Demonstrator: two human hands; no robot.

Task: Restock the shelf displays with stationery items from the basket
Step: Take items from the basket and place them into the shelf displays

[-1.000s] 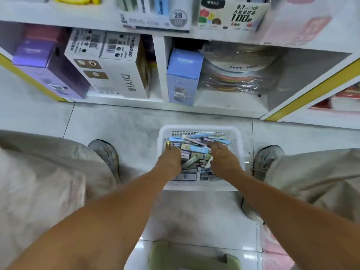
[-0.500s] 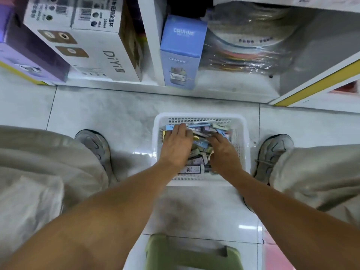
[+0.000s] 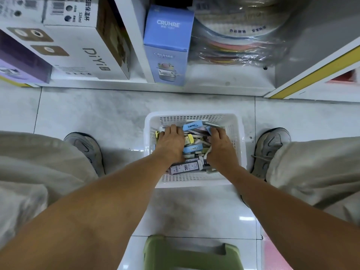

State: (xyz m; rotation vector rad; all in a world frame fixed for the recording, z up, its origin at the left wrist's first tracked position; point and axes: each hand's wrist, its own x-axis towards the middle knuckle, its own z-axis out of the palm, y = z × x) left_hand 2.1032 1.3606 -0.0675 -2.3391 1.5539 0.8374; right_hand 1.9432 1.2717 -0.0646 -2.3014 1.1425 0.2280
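A: Where are the stationery packs (image 3: 191, 148)?

B: In the white basket (image 3: 191, 183) on the floor, between the two shoes.

A: What do they look like?

B: Small flat boxes, blue, yellow and purple, all jumbled.

A: Are they heavy?

B: I think light and stiff. Pinch one by its long sides.

A: And the hands?

B: The left hand (image 3: 171, 142) and right hand (image 3: 220, 147) press into the pile, fingers bent. I cannot tell if they hold anything

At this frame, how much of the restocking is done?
Nothing visibly restocked yet. The white basket on the floor is full of small stationery packs. In hand: the left hand and right hand both reach into the pile; whether either grips a pack is unclear. Left: lifting packs out and placing them on the shelf displays.
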